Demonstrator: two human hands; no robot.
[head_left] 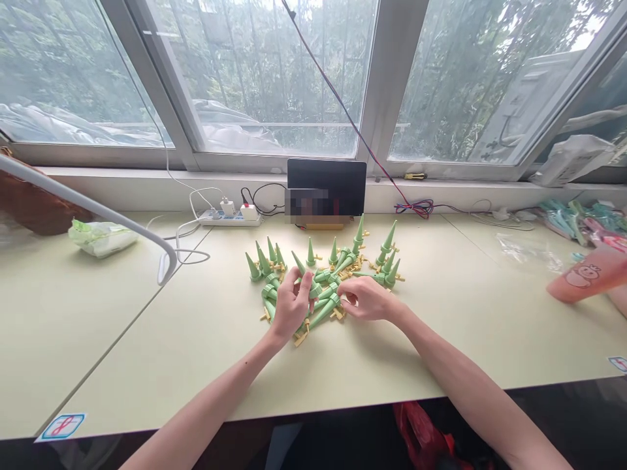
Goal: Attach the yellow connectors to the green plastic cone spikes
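Head view: one green spike is held in the left hand, above the near-left part of the pile, point tilted up toward the far left. Judged light, stiff, smooth plastic, apt to slip along the taper; best gripped at the wider collar, with the thin yellow stems, probably weaker, spared. Right hand is curled at the pile's right edge; whether anything is pinched cannot be told. Upright spikes are ranged on the far side. Beyond: dark screen; farther left, power strip.
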